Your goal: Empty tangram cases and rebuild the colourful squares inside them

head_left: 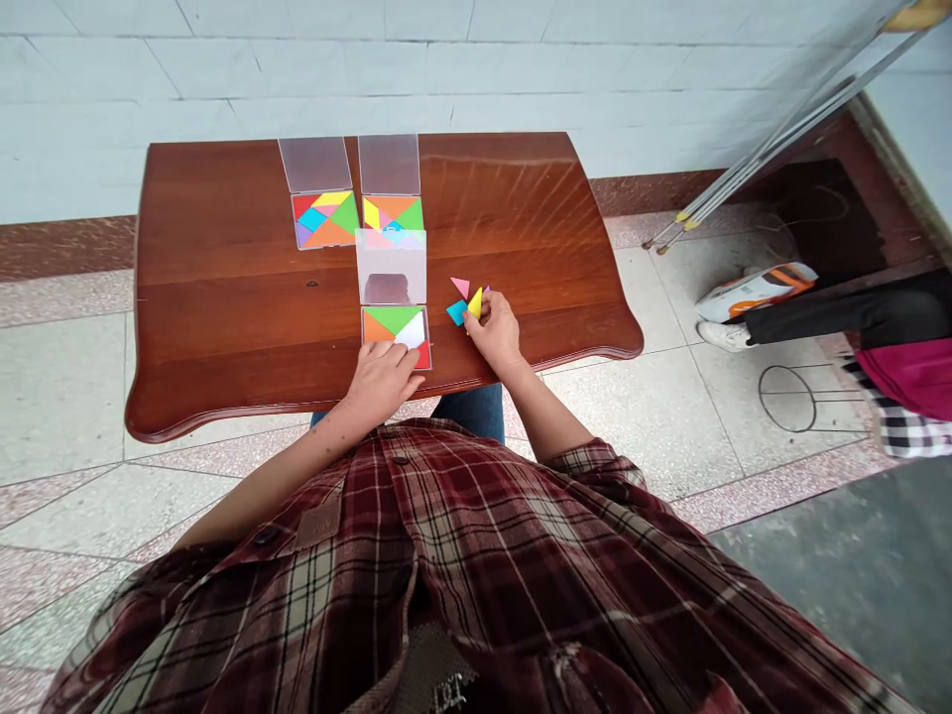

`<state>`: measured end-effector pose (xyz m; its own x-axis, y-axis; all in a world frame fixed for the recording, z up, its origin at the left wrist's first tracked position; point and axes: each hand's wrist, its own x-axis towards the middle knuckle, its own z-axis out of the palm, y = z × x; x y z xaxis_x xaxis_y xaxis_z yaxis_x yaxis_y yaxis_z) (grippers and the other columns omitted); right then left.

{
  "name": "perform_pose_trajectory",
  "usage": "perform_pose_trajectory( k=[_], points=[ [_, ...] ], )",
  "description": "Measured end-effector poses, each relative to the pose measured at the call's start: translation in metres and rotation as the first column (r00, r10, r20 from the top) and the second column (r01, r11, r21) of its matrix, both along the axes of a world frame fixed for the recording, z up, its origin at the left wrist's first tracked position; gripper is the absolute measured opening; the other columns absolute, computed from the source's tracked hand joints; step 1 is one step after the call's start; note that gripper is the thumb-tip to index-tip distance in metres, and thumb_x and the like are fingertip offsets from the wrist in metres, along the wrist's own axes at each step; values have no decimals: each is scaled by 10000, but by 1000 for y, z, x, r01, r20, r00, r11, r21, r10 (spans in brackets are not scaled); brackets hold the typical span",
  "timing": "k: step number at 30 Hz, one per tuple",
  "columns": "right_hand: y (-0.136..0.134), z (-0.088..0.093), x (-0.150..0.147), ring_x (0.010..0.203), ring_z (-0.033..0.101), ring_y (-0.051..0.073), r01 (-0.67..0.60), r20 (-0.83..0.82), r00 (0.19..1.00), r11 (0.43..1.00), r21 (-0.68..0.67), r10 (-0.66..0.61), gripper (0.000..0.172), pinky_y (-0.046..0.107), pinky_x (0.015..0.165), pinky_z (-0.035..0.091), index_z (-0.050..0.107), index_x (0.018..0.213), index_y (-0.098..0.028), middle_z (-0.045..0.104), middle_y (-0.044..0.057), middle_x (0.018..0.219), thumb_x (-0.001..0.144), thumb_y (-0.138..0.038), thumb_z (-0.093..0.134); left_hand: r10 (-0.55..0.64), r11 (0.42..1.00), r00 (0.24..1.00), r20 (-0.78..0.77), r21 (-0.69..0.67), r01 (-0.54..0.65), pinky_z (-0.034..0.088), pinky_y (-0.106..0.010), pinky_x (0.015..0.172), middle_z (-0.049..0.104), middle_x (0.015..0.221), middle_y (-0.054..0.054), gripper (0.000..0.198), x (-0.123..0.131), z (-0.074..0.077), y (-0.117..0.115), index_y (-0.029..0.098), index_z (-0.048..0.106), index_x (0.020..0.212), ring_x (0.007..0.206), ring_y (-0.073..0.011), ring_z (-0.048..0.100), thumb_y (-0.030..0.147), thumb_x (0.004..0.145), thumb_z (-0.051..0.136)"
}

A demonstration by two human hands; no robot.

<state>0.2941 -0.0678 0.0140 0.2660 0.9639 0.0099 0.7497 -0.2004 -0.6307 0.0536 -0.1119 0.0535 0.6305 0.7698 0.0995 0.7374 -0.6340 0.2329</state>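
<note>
The right hand (495, 329) pinches a yellow triangular tangram piece (474, 303) near the middle of the wooden table (223, 297), with a pink triangle (459, 288) and a cyan triangle (456, 312) lying just beside it. The left hand (383, 382) rests on the near end of a clear plastic case (396, 337), open with its lid lying flat towards the far edge. The case holds green, orange and red pieces, partly hidden by glare.

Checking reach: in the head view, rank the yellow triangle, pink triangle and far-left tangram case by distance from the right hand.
From the right hand:
1. Yellow triangle, pinched
2. Pink triangle, just left
3. Far-left tangram case, upper left
</note>
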Motion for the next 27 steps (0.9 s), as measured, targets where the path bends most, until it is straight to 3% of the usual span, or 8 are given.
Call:
perform_pose_trajectory(
  k=[4, 9, 16, 27],
  points=[
    [-3, -3, -2, 918, 626, 228, 16, -2, 1000, 999, 37, -16, 276, 369, 803, 505, 533, 1074, -226, 671, 62, 987, 843, -373, 564, 16, 1000, 1000, -15, -19, -16, 363, -423, 902, 676, 1020, -138, 372, 18, -1, 1, 132, 649, 1156, 1036, -311, 555, 403, 902, 663],
    [-5, -9, -2, 887, 632, 222, 30, -42, 999, 997, 70, -27, 307, 362, 792, 507, 533, 1096, -214, 671, 56, 967, 839, -379, 562, 103, 995, 994, -30, 6, -103, 362, -426, 887, 673, 1007, -153, 437, 27, -9, 2, 101, 649, 1126, 1011, -322, 553, 460, 880, 684],
    [-6, -10, -2, 890, 633, 218, 23, -51, 999, 997, 77, -19, 305, 360, 803, 513, 539, 1101, -214, 671, 64, 987, 845, -379, 553, 132, 991, 990, -39, -2, -133, 358, -444, 891, 666, 1004, -160, 310, 33, -15, 4, 122, 649, 1111, 1025, -335, 560, 355, 906, 637],
    [-4, -15, 1, 897, 622, 209, 4, -35, 999, 997, 81, -1, 335, 355, 820, 511, 531, 1163, -210, 652, 57, 986, 876, -382, 521, 129, 991, 992, -14, -25, -129, 353, -470, 904, 665, 1022, -177, 333, 34, -15, 0, 101, 627, 1181, 1049, -353, 557, 313, 928, 583]
  ],
)
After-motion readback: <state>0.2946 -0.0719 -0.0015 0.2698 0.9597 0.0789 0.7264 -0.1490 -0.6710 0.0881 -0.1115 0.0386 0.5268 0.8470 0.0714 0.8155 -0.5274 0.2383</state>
